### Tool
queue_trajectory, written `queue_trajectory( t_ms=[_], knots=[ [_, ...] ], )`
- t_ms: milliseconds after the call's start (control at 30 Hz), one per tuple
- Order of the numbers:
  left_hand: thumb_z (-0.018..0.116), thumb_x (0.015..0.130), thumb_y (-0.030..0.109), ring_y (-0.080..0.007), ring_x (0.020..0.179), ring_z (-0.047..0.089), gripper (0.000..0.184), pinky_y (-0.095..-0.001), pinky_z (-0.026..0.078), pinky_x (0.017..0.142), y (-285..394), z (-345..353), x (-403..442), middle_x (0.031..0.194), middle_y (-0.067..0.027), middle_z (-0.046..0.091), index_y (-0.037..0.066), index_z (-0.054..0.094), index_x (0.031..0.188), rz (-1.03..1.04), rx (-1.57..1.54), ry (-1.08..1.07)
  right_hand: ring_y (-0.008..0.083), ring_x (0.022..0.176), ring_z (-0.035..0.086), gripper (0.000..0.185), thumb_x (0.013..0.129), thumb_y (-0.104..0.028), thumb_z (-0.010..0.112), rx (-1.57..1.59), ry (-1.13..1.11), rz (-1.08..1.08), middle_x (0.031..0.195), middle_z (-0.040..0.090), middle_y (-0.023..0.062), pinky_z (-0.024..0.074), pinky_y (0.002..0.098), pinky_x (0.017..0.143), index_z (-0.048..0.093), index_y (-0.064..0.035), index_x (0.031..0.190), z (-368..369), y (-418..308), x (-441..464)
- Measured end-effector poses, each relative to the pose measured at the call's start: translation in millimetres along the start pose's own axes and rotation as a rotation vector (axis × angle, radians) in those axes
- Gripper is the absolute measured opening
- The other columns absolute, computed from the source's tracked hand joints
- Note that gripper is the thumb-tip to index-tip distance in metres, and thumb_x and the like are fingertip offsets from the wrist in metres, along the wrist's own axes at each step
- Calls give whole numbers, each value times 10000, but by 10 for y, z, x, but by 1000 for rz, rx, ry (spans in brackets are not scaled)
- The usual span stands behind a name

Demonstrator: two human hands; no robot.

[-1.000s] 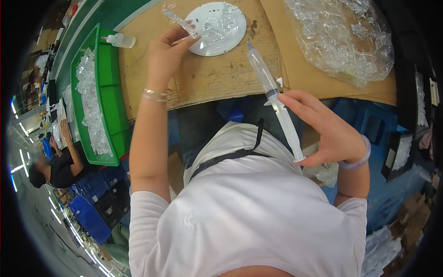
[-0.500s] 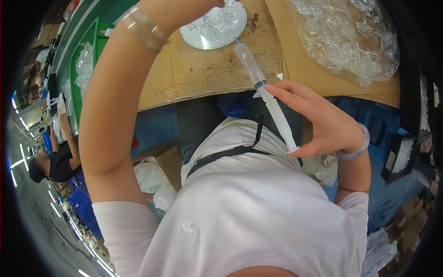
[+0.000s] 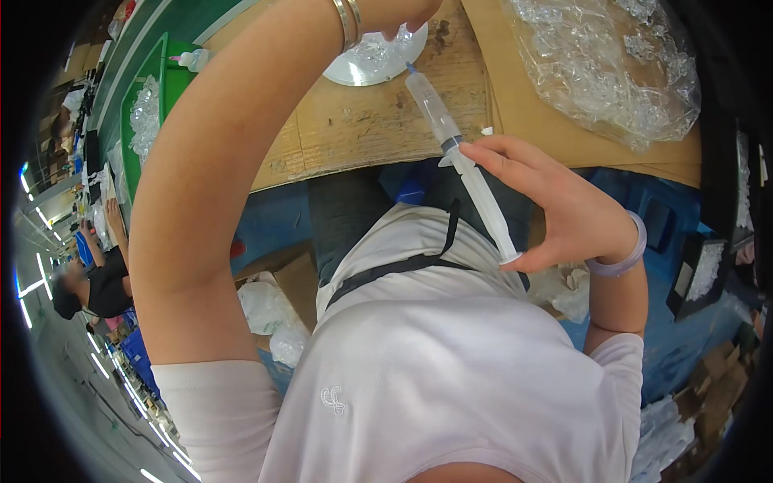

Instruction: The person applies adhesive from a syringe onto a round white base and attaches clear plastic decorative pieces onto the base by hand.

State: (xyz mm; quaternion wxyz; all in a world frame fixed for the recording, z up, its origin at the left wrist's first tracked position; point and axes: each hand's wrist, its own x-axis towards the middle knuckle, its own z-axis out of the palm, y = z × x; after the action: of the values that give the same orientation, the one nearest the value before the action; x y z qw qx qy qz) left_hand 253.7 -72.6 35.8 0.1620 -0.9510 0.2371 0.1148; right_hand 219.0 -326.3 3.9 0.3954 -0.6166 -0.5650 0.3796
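My right hand (image 3: 555,201) is closed round a large clear plastic syringe (image 3: 475,181), the thumb on the plunger's end and fingers at the barrel's flange. Its blue tip (image 3: 411,68) points up and left, close to the edge of a round white plate (image 3: 354,74). Small clear pieces (image 3: 374,50) lie on that plate. My left hand (image 3: 415,11) reaches over the plate at the top edge of the view. Most of it is cut off, and only a few fingertips show above the pieces, so its grip is hidden.
The plate stands on a worn wooden tabletop (image 3: 346,129) beside cardboard (image 3: 531,133). A clear bag of transparent parts (image 3: 604,72) lies at the right. Leftward are a green bin (image 3: 171,92), a small bottle (image 3: 195,59) and, further off, another person (image 3: 105,282).
My left hand and forearm have shifted right over the plate, uncovering the small bottle by the green bin. The syringe and my right hand have barely moved.
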Motion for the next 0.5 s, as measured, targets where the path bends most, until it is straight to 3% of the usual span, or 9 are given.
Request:
queue_trajectory(
  t_ms=[67, 167, 233, 367, 500],
  knots=[
    [663, 565, 114, -237, 859, 559, 100, -333, 439, 759, 4, -80, -60, 812, -76, 615, 104, 668, 664, -12, -11, -97, 323, 1161, 362, 923, 545, -298, 739, 4, 5, -1, 1276, 344, 182, 294, 344, 972, 310, -22, 1315, 5, 8, -2],
    [716, 522, 121, -245, 837, 563, 149, -342, 437, 750, -33, -78, -168, 775, -83, 614, 125, 675, 665, 142, -131, 235, 324, 1167, 355, 924, 544, -292, 740, 16, 3, -2, 1276, 346, 184, 290, 344, 973, 310, -19, 1315, 5, 13, 3],
    [745, 491, 109, -246, 824, 565, 190, -348, 435, 737, -96, 29, 0, 774, -87, 613, 147, 679, 664, 17, -143, -60, 323, 1172, 349, 926, 540, -289, 743, 32, 8, -8, 1274, 349, 183, 286, 344, 974, 313, -14, 1313, 1, 16, 4],
    [742, 490, 102, -248, 822, 566, 191, -351, 434, 726, -153, 54, -4, 771, -88, 612, 142, 677, 665, 98, -190, -77, 321, 1177, 345, 923, 540, -285, 743, 28, -6, 1, 1276, 348, 181, 285, 346, 974, 316, -9, 1310, -10, 7, 13],
    [738, 501, 112, -254, 821, 565, 176, -353, 432, 740, -150, 65, -35, 764, -85, 609, 139, 676, 664, 9, -246, -48, 315, 1166, 358, 919, 537, -280, 745, 32, -6, -5, 1273, 352, 178, 294, 348, 968, 322, -9, 1306, -21, 14, 11]
  ],
)
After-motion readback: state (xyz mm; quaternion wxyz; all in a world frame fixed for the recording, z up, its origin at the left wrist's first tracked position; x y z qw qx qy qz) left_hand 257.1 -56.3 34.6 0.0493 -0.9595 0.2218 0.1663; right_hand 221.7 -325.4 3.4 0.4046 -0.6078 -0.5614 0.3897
